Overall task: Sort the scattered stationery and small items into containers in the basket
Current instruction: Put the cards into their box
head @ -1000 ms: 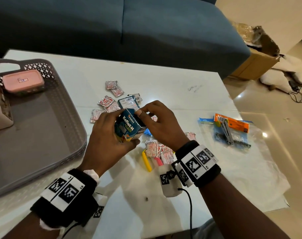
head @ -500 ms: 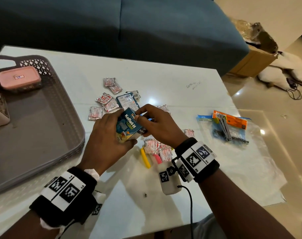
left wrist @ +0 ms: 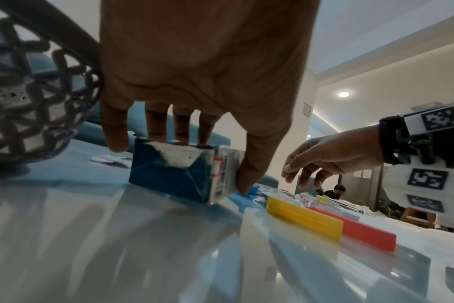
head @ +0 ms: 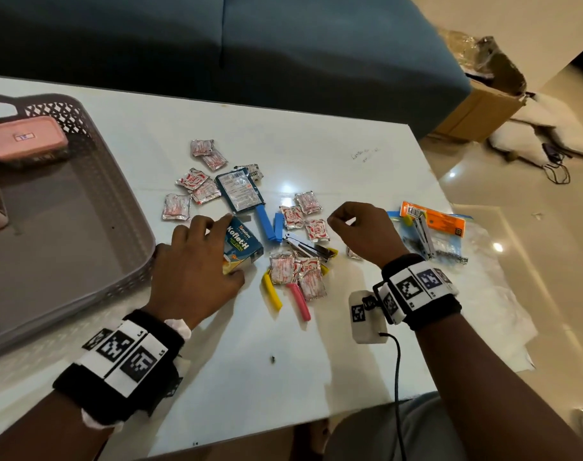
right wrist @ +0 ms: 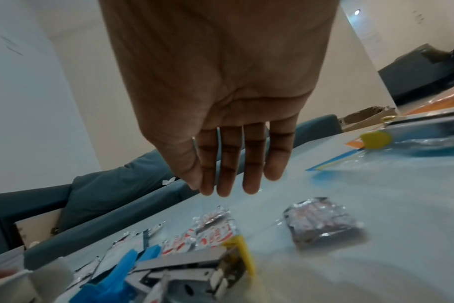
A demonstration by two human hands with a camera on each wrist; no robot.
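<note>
Blue Koflet-H box [head: 240, 245] on white desk [head: 250, 361], just beside grey basket [head: 94, 207]; left hand [head: 192, 277] grips it, fingers [left wrist: 156, 125] over top, thumb down its side; right hand [head: 366, 234] above foil sachets [head: 296, 274], holding nothing, fingers [right wrist: 249, 164] loosely extended; yellow clip [head: 273, 293] and pink clip [head: 299, 301] near box; pink case [head: 24, 138] in basket.

a home living room: a blue sofa [head: 283, 44] behind a white coffee table [head: 316, 154], on glossy floor tiles [head: 516, 194].
</note>
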